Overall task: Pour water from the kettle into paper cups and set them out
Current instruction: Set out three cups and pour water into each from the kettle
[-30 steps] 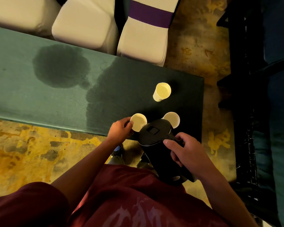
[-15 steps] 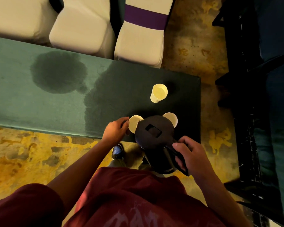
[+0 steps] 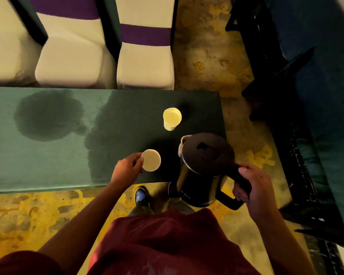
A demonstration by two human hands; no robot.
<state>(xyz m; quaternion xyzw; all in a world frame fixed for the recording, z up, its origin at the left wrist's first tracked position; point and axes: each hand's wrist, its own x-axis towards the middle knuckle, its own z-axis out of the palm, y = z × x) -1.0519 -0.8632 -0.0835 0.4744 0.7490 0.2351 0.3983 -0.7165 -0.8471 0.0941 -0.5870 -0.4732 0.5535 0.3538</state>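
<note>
Left hand (image 3: 127, 168) pinches the near cup (image 3: 151, 160); right hand (image 3: 252, 187) grips the kettle (image 3: 205, 165) handle. Steady that cup near the table (image 3: 48, 171) edge, tilt slowly.

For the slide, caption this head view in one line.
Left hand holds a paper cup on the green table; right hand grips the kettle.

My left hand (image 3: 127, 168) is reaching out in front of me, and its thumb and fingers are pinching something small. My right hand (image 3: 252, 187) is curling tight around a handle, with my arm bending close by my side.
</note>
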